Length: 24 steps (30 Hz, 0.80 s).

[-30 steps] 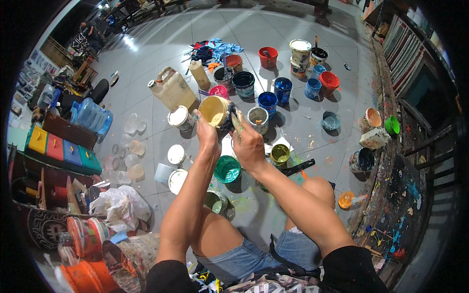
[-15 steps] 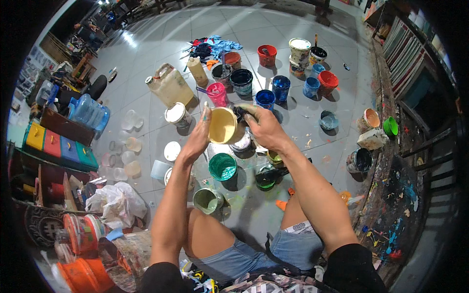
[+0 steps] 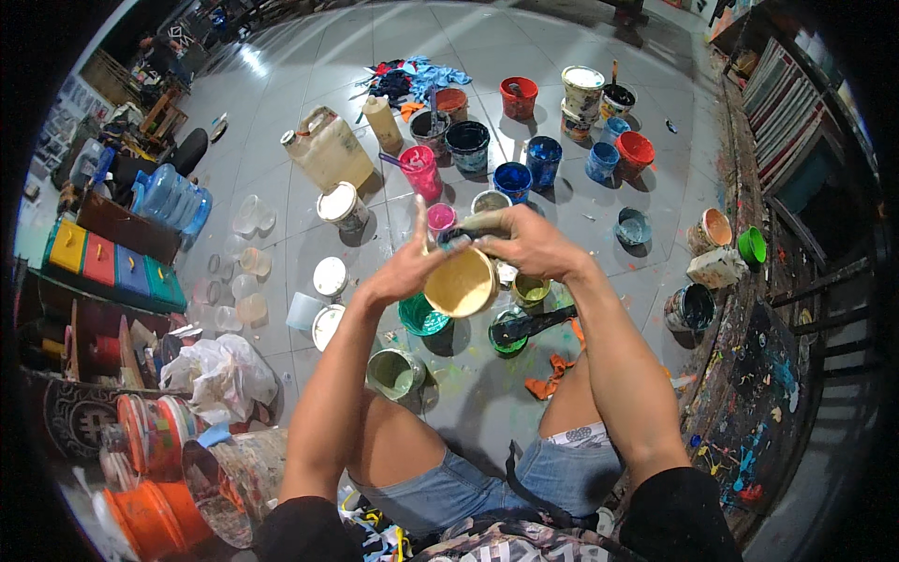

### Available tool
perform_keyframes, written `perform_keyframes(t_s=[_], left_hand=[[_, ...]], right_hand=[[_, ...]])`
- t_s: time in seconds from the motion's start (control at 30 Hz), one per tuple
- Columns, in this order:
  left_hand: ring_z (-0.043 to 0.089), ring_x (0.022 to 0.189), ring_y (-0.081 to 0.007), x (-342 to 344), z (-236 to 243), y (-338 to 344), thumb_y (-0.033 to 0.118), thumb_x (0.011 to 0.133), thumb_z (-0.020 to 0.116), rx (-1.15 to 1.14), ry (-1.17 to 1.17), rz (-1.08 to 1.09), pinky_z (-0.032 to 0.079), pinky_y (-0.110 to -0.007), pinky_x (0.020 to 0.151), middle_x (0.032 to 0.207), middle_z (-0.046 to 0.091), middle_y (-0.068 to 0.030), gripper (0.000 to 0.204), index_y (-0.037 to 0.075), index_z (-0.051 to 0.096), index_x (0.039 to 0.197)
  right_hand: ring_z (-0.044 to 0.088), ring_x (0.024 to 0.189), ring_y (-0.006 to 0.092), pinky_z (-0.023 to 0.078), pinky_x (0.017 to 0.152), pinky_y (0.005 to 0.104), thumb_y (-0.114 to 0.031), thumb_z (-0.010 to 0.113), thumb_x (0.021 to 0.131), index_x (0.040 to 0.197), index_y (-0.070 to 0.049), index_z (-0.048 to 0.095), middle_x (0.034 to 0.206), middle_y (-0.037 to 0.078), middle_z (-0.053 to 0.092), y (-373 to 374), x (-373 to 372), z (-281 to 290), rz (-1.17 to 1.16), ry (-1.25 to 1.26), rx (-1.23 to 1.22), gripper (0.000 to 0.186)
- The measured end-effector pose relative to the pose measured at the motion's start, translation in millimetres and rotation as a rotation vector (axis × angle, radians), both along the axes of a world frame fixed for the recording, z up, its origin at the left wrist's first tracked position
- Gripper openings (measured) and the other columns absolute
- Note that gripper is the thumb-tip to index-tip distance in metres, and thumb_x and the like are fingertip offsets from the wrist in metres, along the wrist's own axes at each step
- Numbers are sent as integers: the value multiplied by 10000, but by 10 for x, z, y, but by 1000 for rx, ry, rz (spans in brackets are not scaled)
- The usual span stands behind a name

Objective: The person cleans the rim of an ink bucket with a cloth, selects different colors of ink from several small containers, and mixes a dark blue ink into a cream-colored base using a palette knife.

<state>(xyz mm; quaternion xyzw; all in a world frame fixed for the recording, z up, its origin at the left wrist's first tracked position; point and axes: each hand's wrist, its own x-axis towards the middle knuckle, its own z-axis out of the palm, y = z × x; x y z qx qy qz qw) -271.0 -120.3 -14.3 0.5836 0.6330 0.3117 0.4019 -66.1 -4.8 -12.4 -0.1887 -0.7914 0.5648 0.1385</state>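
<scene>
A small tub of cream-yellow paint (image 3: 461, 284) is held up in front of me, its round mouth tilted toward me. My left hand (image 3: 405, 270) grips it at the upper left of the rim, thumb pointing up. On the tub's far side, my right hand (image 3: 538, 245) is closed on a dark crumpled piece (image 3: 457, 236), which looks like a rag and lies against the tub's outside. The fingertips of both hands nearly meet there and are partly hidden. Below the tub stands a bucket with green paint (image 3: 423, 317); a pink-filled cup (image 3: 440, 218) is just beyond the hands.
Several paint buckets, such as a dark blue one (image 3: 543, 161) and a red one (image 3: 518, 96), stand farther out. A cloudy jug (image 3: 326, 155) and a white-lidded tub (image 3: 344, 208) are at left. Near my knees sit a grey-green bucket (image 3: 395, 373) and an orange rag (image 3: 551, 377).
The yellow tub has moved down and slightly right, and its mouth has turned more toward me. My left hand has shifted from its left side to the far rim, close to my right hand.
</scene>
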Motion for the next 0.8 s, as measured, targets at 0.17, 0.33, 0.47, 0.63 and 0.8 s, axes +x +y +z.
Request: perform_keyframes(t_s=[0.17,0.33,0.47,0.63,0.8], left_hand=[[218,1474,-383,-133,-165,69,280,983,532,135,377,-151,293,-421,1168,1626,7,-239,723,198,132,1580],[189,1477,-347,-254,-312,108,317,997,515,110,24,-4,265,-395,1157,1613,-45,-233,658,228,199,1567],[294,1425,-335,-248,-447,216,430,972,544,125,6,94,393,-451,1034,1584,112,-224,821,134,57,1561],[432,1346,-337,-189,-570,391,557,946,563,-19,-391,372,531,-524,884,1544,290,-215,1026,48,-85,1557],[601,1154,-289,-49,-396,309,597,986,425,-168,-755,633,577,-492,801,1397,485,-151,726,88,259,1476]], right_hand=[[643,1092,222,474,968,341,-58,579,924,1251,16,627,1185,167,685,-61,35,-9,-146,82,-43,339],[659,1066,289,479,945,362,-62,572,910,1200,3,655,1137,195,692,-90,-100,39,-235,96,100,308],[658,1060,345,484,937,388,-60,590,876,1159,-2,672,1113,204,691,-91,-181,-97,-398,168,226,300],[659,1054,343,489,933,376,-42,590,862,1126,23,676,1110,213,685,-78,-252,19,-495,169,193,285],[641,1085,352,477,966,389,-35,577,858,1139,26,672,1149,206,674,-134,-444,-114,-543,185,323,303]])
